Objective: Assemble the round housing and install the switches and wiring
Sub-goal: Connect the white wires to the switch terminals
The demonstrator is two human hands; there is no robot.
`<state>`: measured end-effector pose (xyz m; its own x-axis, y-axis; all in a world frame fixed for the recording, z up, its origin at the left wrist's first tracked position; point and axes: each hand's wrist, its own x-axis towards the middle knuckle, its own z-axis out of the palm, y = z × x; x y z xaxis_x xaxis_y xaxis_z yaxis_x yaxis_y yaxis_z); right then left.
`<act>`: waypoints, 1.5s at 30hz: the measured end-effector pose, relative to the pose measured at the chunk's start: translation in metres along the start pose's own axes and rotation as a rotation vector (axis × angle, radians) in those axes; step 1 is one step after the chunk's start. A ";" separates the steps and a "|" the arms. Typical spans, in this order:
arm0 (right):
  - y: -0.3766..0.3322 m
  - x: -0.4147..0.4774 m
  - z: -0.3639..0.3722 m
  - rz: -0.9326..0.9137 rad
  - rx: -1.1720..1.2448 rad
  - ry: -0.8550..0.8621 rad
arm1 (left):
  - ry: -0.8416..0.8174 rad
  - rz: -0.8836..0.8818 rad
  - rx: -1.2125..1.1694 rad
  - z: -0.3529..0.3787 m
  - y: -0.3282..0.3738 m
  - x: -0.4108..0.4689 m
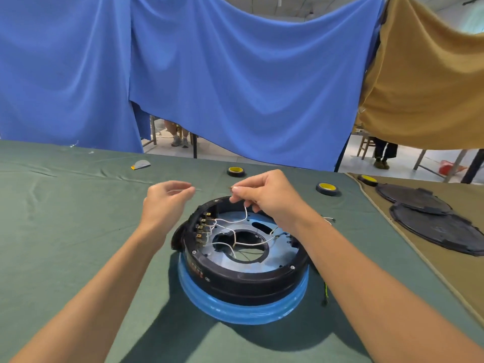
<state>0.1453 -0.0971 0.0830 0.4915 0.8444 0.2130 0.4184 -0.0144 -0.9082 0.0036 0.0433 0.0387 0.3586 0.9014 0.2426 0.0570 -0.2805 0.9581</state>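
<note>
- Head view: a table (65,231) draped in green cloth serves as the workbench, and the task's round housing (248,281) sits at its middle, directly in front of the person and between both forearms.
- The black housing stands open side up on a blue ring (235,310), which seemingly lifts it off the cloth and keeps it steady while its inside is worked on.
- Inside the housing lies a pale metal plate (277,255) with a large central hole, where the wiring crosses.
- Two black covers (440,226) lie overlapping on tan cloth to the right, well apart from the housing, probably parked until the wiring is finished.
- The right hand (267,195) hovers over the housing's far rim, thumb and forefinger pinching the raised end of a white wire (245,213), apparently to draw it clear for routing.
- The left hand (162,203) hangs beside the housing's far-left edge with fingers curled; motion blur hides whether it pinches anything.
- Three tape rolls (235,171) with yellow cores wait along the far side of the table, near enough to reach, likely for binding wires.
- A row of switches (203,229) with brass terminals already lines the housing's inner left wall; white leads run from them toward the central hole.
- A green-and-yellow lead (325,292) trails outside the housing on the right.
</note>
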 end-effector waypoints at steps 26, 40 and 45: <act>0.021 0.031 0.034 0.311 -0.131 -0.173 | -0.188 -0.071 -0.181 0.008 -0.034 -0.030; 0.026 0.031 0.038 0.187 -0.280 -0.166 | -0.052 -0.075 -0.140 0.010 -0.039 -0.029; 0.027 0.034 0.040 0.007 -0.505 -0.160 | -0.061 -0.081 -0.152 0.010 -0.037 -0.032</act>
<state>0.1423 -0.0470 0.0516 0.3895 0.9140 0.1139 0.7504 -0.2432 -0.6146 -0.0008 0.0214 -0.0058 0.4145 0.8961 0.1586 -0.0515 -0.1509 0.9872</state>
